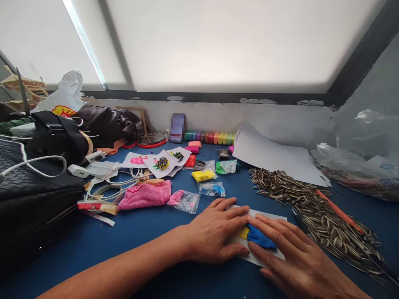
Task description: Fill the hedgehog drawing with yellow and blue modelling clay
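Note:
A white paper card (274,214) lies on the blue table, bearing a flattened patch of blue modelling clay (261,239) beside a smaller bit of yellow clay (243,232). My left hand (220,232) rests flat on the card's left part, fingers stretched out, covering some of the yellow. From the right, my right hand (296,253) reaches over the blue clay, its fingers extended with their tips near its left end. Whether they press on the clay, I cannot tell. Neither hand grips anything.
Sunflower seeds (327,224) with an orange-handled tool (339,211) lie at right. Clay packets, including a yellow one (203,176), sit ahead. Further left are a pink cloth (146,195), decorated cards (160,162), cables and a black bag (37,199). Paper sheets (271,153) lean at the back.

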`<control>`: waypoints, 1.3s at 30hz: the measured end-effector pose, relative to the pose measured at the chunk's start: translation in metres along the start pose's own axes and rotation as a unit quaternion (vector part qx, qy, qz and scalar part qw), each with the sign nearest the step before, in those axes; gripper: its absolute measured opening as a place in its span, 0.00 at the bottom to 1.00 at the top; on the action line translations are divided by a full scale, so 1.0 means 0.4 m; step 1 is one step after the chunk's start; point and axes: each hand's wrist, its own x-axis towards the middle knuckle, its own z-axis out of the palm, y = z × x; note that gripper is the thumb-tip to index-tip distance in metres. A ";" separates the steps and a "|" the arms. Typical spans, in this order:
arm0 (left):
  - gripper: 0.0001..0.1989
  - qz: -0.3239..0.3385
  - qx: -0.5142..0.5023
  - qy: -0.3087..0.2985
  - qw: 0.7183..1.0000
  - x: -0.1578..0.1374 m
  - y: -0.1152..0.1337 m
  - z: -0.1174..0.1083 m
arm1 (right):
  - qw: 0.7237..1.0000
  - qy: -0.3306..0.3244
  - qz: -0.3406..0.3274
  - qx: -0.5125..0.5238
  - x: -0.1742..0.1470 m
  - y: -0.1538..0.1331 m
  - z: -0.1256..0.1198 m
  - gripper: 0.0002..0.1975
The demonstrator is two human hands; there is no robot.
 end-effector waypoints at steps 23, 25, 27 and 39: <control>0.33 -0.005 -0.009 -0.012 1.000 0.003 0.007 -0.011 | 1.000 0.025 0.009 -0.008 0.026 0.009 -0.020 0.12; 0.33 -0.003 -0.007 -0.010 1.000 0.003 0.007 -0.011 | 1.000 0.020 0.020 -0.005 0.020 0.010 -0.015 0.13; 0.33 -0.001 -0.004 -0.008 1.000 0.004 0.006 -0.009 | 0.999 0.004 0.043 -0.002 0.011 0.010 -0.006 0.15; 0.31 0.007 -0.002 0.004 1.000 0.001 -0.001 -0.003 | 0.998 0.000 0.064 0.026 0.000 0.003 0.012 0.15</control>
